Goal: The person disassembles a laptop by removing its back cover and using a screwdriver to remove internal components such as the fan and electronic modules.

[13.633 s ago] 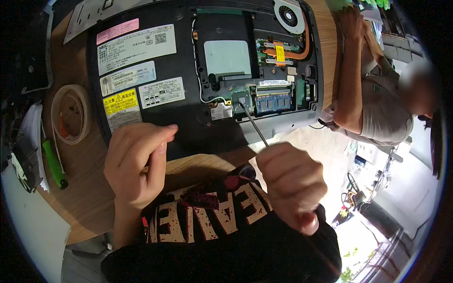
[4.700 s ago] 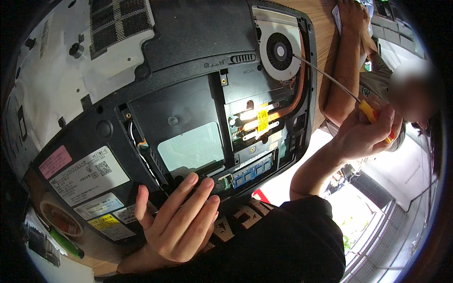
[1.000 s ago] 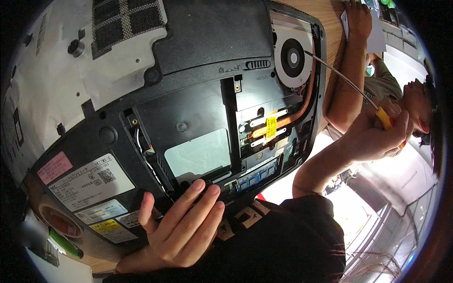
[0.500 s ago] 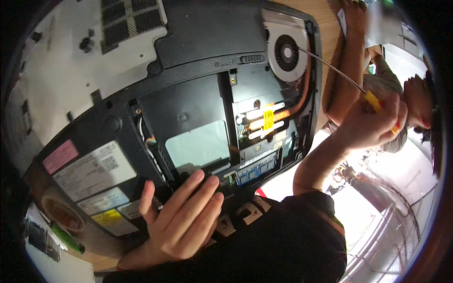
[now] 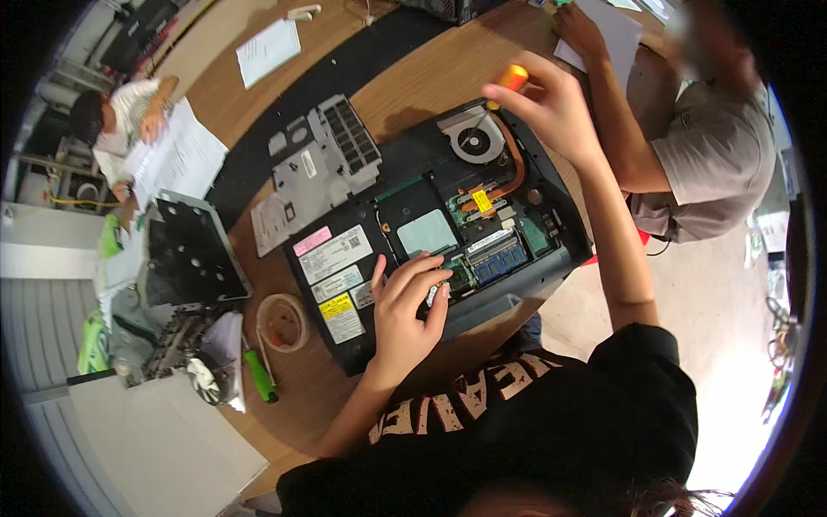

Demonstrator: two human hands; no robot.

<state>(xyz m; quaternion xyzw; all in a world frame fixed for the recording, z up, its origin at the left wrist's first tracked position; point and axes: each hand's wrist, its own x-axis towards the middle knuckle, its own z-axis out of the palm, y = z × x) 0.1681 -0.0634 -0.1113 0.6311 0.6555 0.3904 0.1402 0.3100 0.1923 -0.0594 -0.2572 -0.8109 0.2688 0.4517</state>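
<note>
An opened black laptop (image 5: 362, 332) lies bottom-up on the round wooden table (image 5: 310, 405), its cooling fan (image 5: 475, 140), copper heat pipe and memory modules (image 5: 498, 256) exposed. My left hand (image 5: 408, 310) rests flat on the laptop's near edge, fingers spread beside the memory modules. My right hand (image 5: 551, 105) is raised over the fan corner, closed around a screwdriver whose orange handle (image 5: 510, 79) sticks out above my fingers. The screwdriver's shaft is hidden behind my hand.
The removed grey bottom cover (image 5: 320, 164) lies beyond the laptop. A tape roll (image 5: 283, 322) and a green-handled tool (image 5: 258, 376) sit at the left, next to a dismantled black chassis (image 5: 188, 254). A person in a grey shirt (image 5: 715, 155) sits at the right; another person (image 5: 121, 116) reads papers far left.
The view has pulled back, so the laptop looks smaller and more of the table shows. My right hand with the screwdriver has moved left over the fan corner. My left hand stays on the laptop.
</note>
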